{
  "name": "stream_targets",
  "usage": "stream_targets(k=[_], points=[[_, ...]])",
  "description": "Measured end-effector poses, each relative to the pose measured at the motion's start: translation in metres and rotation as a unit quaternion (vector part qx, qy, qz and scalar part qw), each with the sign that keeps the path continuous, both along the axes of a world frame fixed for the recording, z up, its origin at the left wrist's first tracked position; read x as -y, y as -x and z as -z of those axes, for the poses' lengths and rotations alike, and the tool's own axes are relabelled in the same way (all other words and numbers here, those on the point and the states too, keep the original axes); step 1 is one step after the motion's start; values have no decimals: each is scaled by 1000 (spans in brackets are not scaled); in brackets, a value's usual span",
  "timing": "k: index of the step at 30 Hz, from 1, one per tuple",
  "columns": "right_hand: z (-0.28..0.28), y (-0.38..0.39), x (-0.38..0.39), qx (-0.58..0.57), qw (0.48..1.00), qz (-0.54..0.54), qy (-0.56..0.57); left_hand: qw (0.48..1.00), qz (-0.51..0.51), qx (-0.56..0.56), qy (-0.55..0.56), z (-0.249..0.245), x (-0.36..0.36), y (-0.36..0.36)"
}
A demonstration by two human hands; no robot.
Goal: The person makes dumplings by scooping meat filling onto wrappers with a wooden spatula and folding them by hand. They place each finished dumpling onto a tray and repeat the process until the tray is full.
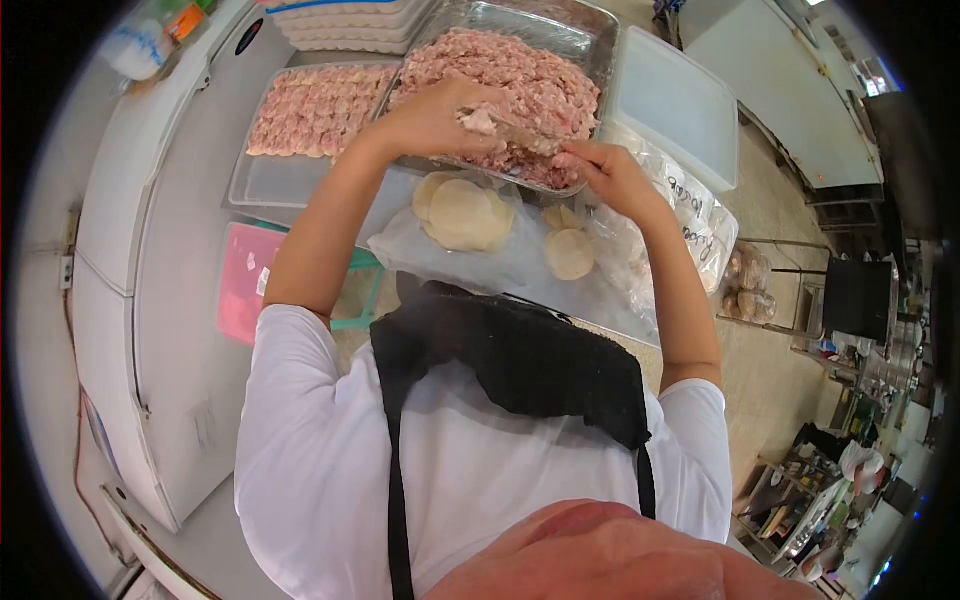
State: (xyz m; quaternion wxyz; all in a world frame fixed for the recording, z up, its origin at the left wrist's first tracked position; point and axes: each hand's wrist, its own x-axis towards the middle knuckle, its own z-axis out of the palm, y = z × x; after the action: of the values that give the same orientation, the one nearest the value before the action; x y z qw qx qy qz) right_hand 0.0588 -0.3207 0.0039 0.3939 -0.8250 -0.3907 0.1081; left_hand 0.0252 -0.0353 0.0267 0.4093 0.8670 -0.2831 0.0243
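Observation:
My left hand is closed around a small pale lump of minced meat, above the near edge of a metal tray. A big mound of pink minced meat fills most of that tray. My right hand pinches the end of a flat, meat-smeared spatula, whose blade reaches left toward my left hand. Just below the tray, round dough wrappers lie stacked on a plastic sheet. More wrappers sit to their right.
Left of the metal tray, a plastic tray holds rows of meat-filled dumplings. Stacked white trays stand behind it. On the right are a translucent lid and marked plastic bags. A pink lid is at lower left.

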Motion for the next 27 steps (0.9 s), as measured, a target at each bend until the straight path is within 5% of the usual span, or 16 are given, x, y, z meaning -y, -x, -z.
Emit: stream_targets(k=[2,5,8,10,14,17,20,24,27], points=[[-11,-2,2,118,989,56,70,993,-56,-96,38,15,0,-7],[-18,24,-9,204,969,112,80,983,-182,-7,30,69,-11,-30],[24,7,-15,232,959,125,107,962,-197,-189,27,46,-2,-18],[35,-9,0,242,926,138,254,971,-213,-111,-15,53,-4,-10],[-9,7,20,151,942,156,254,981,-155,-112,43,5,-8,22],[-28,30,18,-14,987,162,14,987,-109,108,54,-7,-13,36],[-31,54,-26,82,996,22,-20,999,-33,-2,15,-15,-26,43],[-62,54,-51,195,968,85,134,993,-103,-49,2,-1,-55,52],[-68,88,-85,214,971,71,73,990,-122,-73,-17,13,-87,55]])
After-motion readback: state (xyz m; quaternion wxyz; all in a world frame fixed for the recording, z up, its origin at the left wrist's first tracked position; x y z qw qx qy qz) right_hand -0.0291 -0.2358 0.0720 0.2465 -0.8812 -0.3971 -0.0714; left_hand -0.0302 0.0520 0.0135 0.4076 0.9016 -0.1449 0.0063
